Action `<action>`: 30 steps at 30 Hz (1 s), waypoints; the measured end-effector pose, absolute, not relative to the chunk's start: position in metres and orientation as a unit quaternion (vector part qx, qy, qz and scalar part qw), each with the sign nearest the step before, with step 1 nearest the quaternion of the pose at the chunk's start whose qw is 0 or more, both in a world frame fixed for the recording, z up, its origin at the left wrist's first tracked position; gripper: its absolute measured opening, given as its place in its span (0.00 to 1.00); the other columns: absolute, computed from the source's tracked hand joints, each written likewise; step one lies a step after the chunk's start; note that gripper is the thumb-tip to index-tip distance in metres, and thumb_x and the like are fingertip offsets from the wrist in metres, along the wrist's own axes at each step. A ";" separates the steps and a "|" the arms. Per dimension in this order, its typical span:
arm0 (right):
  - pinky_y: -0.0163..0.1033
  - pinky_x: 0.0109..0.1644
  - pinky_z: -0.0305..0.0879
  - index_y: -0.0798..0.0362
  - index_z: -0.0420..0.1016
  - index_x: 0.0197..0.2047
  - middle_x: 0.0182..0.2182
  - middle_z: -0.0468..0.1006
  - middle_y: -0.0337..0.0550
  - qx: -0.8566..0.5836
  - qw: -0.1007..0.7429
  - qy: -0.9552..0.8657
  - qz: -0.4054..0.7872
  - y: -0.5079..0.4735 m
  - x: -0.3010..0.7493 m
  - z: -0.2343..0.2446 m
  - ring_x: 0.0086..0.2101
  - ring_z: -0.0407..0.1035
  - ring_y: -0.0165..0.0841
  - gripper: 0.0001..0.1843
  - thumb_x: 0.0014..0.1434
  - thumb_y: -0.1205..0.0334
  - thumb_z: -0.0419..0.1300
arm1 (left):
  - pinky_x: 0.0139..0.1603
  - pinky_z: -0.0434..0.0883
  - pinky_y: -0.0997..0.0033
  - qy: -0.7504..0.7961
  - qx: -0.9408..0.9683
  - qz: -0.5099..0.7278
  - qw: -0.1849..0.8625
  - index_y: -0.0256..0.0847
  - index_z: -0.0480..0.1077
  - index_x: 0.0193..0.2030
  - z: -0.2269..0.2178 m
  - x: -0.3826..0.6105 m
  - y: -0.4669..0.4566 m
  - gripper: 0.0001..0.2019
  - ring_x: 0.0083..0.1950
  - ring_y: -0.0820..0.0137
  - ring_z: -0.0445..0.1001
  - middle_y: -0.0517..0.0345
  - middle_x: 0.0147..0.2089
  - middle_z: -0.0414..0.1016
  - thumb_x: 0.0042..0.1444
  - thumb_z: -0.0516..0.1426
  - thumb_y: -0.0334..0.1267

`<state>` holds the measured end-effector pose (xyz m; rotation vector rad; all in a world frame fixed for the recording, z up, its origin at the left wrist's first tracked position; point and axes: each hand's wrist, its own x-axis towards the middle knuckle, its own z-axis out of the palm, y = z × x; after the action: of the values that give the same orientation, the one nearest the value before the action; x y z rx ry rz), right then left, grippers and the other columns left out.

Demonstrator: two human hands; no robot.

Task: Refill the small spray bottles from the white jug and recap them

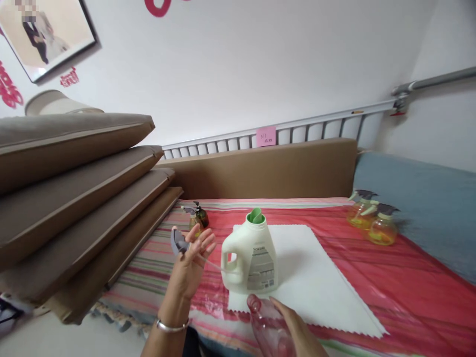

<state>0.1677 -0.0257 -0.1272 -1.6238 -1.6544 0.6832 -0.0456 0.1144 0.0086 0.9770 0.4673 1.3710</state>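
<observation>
Left of the white jug, the left hand pinches a grey spray head. Before the jug, the right hand grips an open pink bottle.

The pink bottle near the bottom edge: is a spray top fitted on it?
No, the pink bottle shows a bare neck in the right hand, while the left hand holds the grey spray head apart from it.

Silver bangle behind left hand
</observation>
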 end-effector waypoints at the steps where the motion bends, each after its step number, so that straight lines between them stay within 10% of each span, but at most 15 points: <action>1: 0.46 0.62 0.55 0.58 0.54 0.62 0.61 0.60 0.54 -0.631 0.345 -0.640 0.271 -0.026 0.164 -0.123 0.60 0.55 0.45 0.47 0.35 0.69 0.58 | 0.54 0.68 0.56 0.194 0.425 0.595 0.654 0.44 0.63 0.54 0.015 -0.045 0.109 0.24 0.52 0.61 0.73 0.50 0.50 0.75 0.49 0.62 0.37; 30: 0.51 0.62 0.52 0.57 0.52 0.62 0.60 0.60 0.56 -0.621 0.356 -0.631 0.297 -0.034 0.138 -0.053 0.58 0.55 0.46 0.48 0.35 0.66 0.58 | 0.53 0.67 0.53 0.182 0.498 0.429 0.731 0.36 0.74 0.40 -0.011 0.005 0.055 0.19 0.46 0.55 0.76 0.44 0.41 0.79 0.45 0.65 0.48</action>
<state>0.1385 -0.0338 -0.0531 -1.6041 -1.6306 0.7677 0.0048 0.0550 -0.0112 1.0967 0.3997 0.9434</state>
